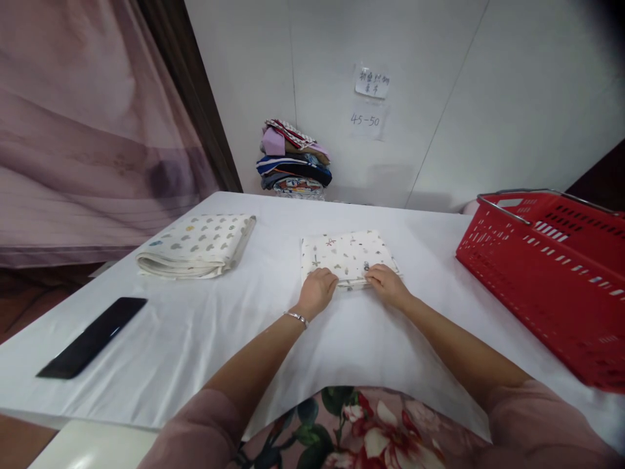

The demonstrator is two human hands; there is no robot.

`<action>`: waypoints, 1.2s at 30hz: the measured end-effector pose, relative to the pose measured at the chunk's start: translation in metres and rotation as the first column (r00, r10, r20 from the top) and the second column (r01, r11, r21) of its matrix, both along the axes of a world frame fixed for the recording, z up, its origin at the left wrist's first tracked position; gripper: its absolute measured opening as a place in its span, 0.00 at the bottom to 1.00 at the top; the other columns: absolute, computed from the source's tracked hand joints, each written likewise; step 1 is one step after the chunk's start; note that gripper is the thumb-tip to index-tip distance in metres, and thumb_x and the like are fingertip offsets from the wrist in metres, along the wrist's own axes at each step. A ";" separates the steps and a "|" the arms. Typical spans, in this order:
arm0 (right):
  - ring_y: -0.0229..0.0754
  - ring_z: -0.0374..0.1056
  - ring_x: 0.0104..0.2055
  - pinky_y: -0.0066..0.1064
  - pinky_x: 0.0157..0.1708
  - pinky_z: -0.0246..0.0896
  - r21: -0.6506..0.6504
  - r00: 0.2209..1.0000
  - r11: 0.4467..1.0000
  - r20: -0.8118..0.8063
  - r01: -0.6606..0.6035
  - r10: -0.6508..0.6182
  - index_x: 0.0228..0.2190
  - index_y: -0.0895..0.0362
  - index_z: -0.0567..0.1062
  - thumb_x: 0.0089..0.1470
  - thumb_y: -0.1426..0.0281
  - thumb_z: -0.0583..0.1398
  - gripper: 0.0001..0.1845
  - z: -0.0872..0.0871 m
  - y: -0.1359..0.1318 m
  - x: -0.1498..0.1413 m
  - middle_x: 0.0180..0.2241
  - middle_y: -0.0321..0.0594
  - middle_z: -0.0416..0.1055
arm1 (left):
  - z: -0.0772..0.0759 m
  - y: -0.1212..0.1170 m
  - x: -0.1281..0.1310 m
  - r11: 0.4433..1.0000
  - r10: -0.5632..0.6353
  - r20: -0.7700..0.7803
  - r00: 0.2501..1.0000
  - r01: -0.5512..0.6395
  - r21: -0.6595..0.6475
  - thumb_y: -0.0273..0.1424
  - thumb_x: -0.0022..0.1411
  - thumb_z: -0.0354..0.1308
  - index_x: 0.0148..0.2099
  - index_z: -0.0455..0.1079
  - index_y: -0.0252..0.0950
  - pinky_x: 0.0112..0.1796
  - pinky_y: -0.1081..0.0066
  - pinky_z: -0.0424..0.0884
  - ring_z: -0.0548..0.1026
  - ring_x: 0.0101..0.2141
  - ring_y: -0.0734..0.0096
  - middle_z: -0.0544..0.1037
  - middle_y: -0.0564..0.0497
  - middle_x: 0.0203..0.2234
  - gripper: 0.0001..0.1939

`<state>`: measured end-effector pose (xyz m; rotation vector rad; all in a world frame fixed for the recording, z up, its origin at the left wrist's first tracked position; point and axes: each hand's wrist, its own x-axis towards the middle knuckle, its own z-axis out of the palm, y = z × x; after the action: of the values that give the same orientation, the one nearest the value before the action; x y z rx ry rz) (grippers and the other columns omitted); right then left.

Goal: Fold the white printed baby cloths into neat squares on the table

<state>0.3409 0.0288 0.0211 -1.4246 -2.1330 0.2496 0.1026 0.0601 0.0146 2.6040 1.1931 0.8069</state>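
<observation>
A folded white cloth with small printed motifs (347, 251) lies flat on the white-covered table (215, 352) in front of me. My left hand (318, 290), with a silver bracelet at the wrist, grips the cloth's near edge at its left side. At the right part of the same edge, my right hand (387, 283) pinches the fabric between thumb and fingers. Layers of the fold show along the edge between the two hands. To the left rests a second folded cloth, white with grey mushroom-like prints (198, 244), untouched by either hand.
A red plastic basket (547, 293) with a metal handle stands at the right. The black phone-like slab (92, 339) lies at the left. Behind the table is a stack of folded fabrics (294, 163) against the wall. Pink curtain (88, 130) hangs at left.
</observation>
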 end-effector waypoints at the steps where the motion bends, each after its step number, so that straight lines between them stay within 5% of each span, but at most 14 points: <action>1: 0.41 0.64 0.39 0.34 0.41 0.59 0.004 1.000 1.000 -0.008 0.000 0.000 0.30 0.55 0.74 0.57 0.72 0.50 0.13 0.000 -0.002 0.001 0.35 0.41 0.70 | 0.000 -0.001 0.000 1.000 -0.001 0.011 1.000 0.001 0.008 0.30 0.65 0.45 0.34 0.71 0.36 0.37 0.66 0.64 0.67 0.34 0.68 0.71 0.49 0.31 0.13; 9: 0.43 0.63 0.45 0.37 0.46 0.58 0.033 0.997 0.999 0.069 -0.042 0.040 0.39 0.55 0.73 0.57 0.71 0.51 0.13 -0.004 -0.003 0.007 0.42 0.44 0.69 | -0.002 -0.007 -0.002 0.993 -0.057 -0.074 0.996 0.064 0.097 0.31 0.67 0.43 0.36 0.71 0.37 0.37 0.64 0.62 0.66 0.35 0.66 0.72 0.47 0.32 0.15; 15: 0.41 0.64 0.40 0.34 0.41 0.60 -0.028 1.000 1.000 0.008 -0.002 0.003 0.31 0.56 0.74 0.55 0.73 0.52 0.11 -0.001 0.007 0.004 0.36 0.41 0.70 | -0.002 -0.006 -0.001 0.999 -0.016 0.056 0.998 0.014 0.032 0.31 0.66 0.45 0.36 0.71 0.36 0.38 0.67 0.64 0.67 0.34 0.69 0.72 0.49 0.31 0.13; 24: 0.44 0.63 0.42 0.37 0.43 0.57 0.129 0.983 0.990 0.181 -0.053 0.029 0.33 0.58 0.73 0.58 0.73 0.49 0.13 -0.007 -0.007 0.006 0.38 0.45 0.71 | -0.004 -0.008 -0.002 0.994 -0.057 -0.008 0.998 0.057 0.088 0.32 0.65 0.47 0.40 0.71 0.37 0.38 0.65 0.63 0.67 0.36 0.66 0.72 0.48 0.34 0.11; 31: 0.43 0.65 0.43 0.36 0.44 0.59 0.190 0.993 0.979 0.100 -0.075 0.056 0.36 0.56 0.73 0.59 0.71 0.50 0.12 -0.007 -0.007 0.017 0.39 0.44 0.72 | -0.009 -0.004 -0.001 0.989 -0.043 -0.059 0.997 0.051 0.137 0.31 0.64 0.48 0.42 0.73 0.39 0.37 0.65 0.62 0.66 0.35 0.66 0.71 0.48 0.32 0.12; 36: 0.44 0.66 0.40 0.38 0.43 0.59 0.172 0.991 0.977 0.017 0.127 -0.132 0.33 0.55 0.74 0.56 0.72 0.51 0.12 -0.005 -0.006 0.055 0.37 0.42 0.72 | -0.013 -0.005 -0.001 0.987 -0.032 -0.041 0.999 0.038 0.158 0.32 0.65 0.47 0.43 0.73 0.40 0.37 0.65 0.62 0.66 0.35 0.66 0.71 0.48 0.32 0.13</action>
<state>0.3961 0.0233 0.0159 -1.4665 -2.0204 -0.0028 0.1018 0.0555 0.0017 2.7709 1.1325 0.8838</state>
